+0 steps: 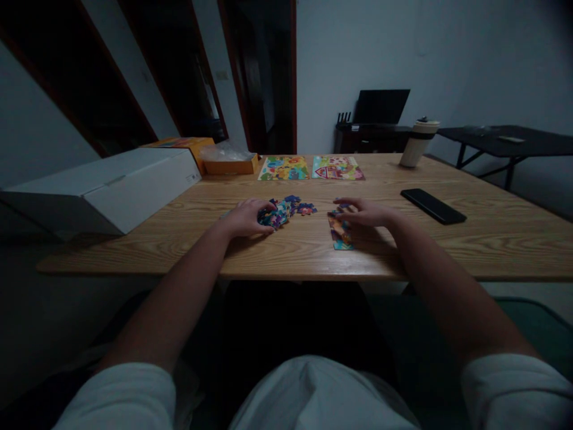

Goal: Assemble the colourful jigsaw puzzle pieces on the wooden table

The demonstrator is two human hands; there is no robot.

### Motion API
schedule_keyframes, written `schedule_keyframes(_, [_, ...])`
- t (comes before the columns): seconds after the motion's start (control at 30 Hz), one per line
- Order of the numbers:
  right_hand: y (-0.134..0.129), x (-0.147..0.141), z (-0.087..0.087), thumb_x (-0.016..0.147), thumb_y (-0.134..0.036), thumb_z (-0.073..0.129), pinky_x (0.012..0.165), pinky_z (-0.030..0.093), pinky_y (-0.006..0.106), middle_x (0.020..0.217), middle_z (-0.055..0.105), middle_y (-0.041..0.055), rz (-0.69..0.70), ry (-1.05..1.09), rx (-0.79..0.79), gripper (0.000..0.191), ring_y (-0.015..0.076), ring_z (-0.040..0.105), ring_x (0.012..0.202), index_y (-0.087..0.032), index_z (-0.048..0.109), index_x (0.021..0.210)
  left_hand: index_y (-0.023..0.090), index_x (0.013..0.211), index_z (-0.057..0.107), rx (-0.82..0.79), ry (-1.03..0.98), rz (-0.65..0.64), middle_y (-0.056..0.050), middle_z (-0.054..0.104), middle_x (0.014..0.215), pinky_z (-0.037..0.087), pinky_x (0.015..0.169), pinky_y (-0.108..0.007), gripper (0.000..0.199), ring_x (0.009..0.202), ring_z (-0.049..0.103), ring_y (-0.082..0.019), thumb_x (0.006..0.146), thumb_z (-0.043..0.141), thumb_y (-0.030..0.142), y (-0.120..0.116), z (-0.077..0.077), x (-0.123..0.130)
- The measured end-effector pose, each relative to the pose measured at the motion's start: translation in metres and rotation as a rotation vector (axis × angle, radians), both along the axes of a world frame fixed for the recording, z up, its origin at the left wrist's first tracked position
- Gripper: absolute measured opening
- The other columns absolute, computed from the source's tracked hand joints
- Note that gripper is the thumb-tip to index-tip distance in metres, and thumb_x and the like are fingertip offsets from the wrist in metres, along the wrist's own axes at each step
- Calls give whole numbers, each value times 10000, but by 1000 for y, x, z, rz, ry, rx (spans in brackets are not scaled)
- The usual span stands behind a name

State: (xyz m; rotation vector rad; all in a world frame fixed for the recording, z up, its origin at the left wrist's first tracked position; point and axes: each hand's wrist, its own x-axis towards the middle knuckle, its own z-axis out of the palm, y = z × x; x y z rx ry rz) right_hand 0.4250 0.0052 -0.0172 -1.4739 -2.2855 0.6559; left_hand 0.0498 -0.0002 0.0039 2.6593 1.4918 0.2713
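My left hand [245, 217] rests on the wooden table [492, 239] with its fingers curled against a pile of loose colourful puzzle pieces [286, 210]. My right hand [364, 214] lies flat with its fingers on a joined strip of puzzle pieces [340, 234], touching its upper end. The pile and the strip lie about a hand's width apart near the table's front edge.
Two finished colourful puzzles [284, 168] [337, 168] lie side by side farther back. A white box [102, 188] and orange boxes [228, 162] stand at the left. A black phone [432, 205] and a tumbler [418, 142] are at the right.
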Motion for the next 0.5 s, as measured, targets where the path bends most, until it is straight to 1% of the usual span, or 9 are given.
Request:
schedule_keyframes(0.13, [1, 0, -3, 816, -573, 658, 1024, 446, 487, 1344, 610, 98, 11, -17, 13, 622, 322, 592, 1179, -274, 581, 1357, 273, 1262, 603, -30, -85, -37, -44, 647, 1275, 418, 1020, -369, 574, 1163, 588, -267, 729, 711, 454, -3, 0, 3])
schedule_keyframes(0.23, [-2, -3, 0, 820, -573, 660, 1000, 465, 483, 1333, 615, 103, 6, 17, 26, 605, 318, 606, 1148, -261, 597, 1335, 271, 1286, 582, -40, -165, -63, -33, 672, 1224, 454, 983, -336, 558, 1110, 628, -236, 748, 688, 377, -5, 0, 3])
schedule_keyframes(0.33, [-9, -13, 6, 834, -519, 668, 997, 473, 473, 1296, 635, 112, 5, 130, 94, 512, 305, 609, 1139, -238, 643, 1262, 266, 1331, 527, 58, -236, -85, -43, 655, 1245, 458, 991, -345, 596, 1125, 620, -232, 761, 682, 349, -8, 3, 10])
schedule_keyframes(0.4, [-15, -26, 10, 868, -475, 637, 992, 483, 453, 1273, 647, 109, 39, 276, 133, 424, 280, 609, 1142, -231, 656, 1215, 264, 1348, 492, 157, -260, -124, -59, 632, 1275, 449, 1010, -366, 610, 1149, 604, -239, 775, 687, 344, -12, 6, 23])
schedule_keyframes(0.43, [-18, -34, 11, 887, -461, 615, 979, 494, 436, 1264, 652, 107, 68, 362, 125, 396, 263, 614, 1136, -230, 651, 1206, 262, 1347, 483, 200, -266, -151, -67, 622, 1285, 446, 1015, -377, 606, 1158, 597, -244, 783, 690, 343, -14, 8, 32])
schedule_keyframes(0.5, [-23, -47, 15, 893, -444, 608, 921, 528, 398, 1235, 666, 100, 148, 501, 29, 402, 236, 635, 1093, -232, 614, 1234, 248, 1319, 492, 252, -276, -222, -82, 619, 1273, 463, 992, -381, 560, 1149, 598, -248, 804, 691, 341, -17, 12, 57])
